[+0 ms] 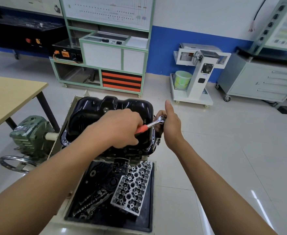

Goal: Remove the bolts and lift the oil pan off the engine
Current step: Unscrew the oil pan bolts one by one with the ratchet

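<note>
A glossy black oil pan sits upside-up on the engine, mounted on a stand. My left hand reaches across the pan and grips the orange handle of a ratchet wrench. The chrome head of the ratchet sits at the pan's right flange. My right hand is at that head, thumb pointing up, fingers curled around the ratchet head. The bolt under the head is hidden. Other flange bolts show along the right edge.
A black tray below the engine holds a cylinder head, camshafts and chain parts. A green gearbox with a handwheel stands left, beside a wooden table. Cabinets and a white stand line the far wall.
</note>
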A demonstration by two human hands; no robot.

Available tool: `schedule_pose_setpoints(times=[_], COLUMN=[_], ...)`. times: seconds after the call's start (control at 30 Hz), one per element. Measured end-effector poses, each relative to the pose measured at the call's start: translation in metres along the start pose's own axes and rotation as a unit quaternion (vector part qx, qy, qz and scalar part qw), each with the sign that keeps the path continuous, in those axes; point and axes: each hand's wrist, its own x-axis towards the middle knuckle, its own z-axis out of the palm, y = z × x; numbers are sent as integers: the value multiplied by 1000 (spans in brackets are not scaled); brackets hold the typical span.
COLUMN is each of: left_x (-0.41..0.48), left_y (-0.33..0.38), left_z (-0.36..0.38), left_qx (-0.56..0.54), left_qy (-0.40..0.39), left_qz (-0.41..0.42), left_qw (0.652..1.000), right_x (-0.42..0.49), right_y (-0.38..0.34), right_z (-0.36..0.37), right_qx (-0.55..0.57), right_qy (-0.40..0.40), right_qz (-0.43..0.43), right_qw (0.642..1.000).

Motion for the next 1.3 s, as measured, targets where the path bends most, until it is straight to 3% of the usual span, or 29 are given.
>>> schedule_pose_setpoints(times=[0.13, 0.23, 0.33, 0.43, 0.57, 0.7, 0.87, 1.0, 1.1, 1.17, 1.3], left_x=[34, 64, 85, 92, 73, 34, 0, -3, 12, 28, 64], left_y=[-15, -12, -2, 4, 6, 18, 42, 37, 16, -1, -22], left_z=[-5, -2, 8, 14, 12, 7, 13, 5, -5, -11, -9], left_qx=[22, 10, 27, 9, 22, 56, -15, -70, -73, -18, 29], left_qy=[30, 99, 176, 193, 154, 56, -54, -146, -214, -180, 43], left_qz=[-19, -51, -47, -51, -85, -55, 18, 17, 16, -3, -77], left_qw=[999, 994, 983, 980, 984, 995, 998, 987, 974, 983, 996], right_x=[3, 5, 9, 14, 6, -7, -16, -15, -12, -11, -13], right_y=[-1, -3, -10, -12, -4, 2, 2, 6, 3, 2, 4], right_z=[-9, -16, -18, -25, -28, -9, 16, 14, 9, 6, 2], right_qx=[-21, -40, -32, -26, -54, -9, -22, -46, -30, -16, -73], right_qy=[-126, -199, -239, -229, -51, 91, 91, 16, 29, 31, -83], right_qz=[-20, -15, -1, 13, -33, -43, -31, -38, -17, -6, -42], right_qw=[992, 979, 971, 973, 997, 995, 995, 998, 999, 999, 993])
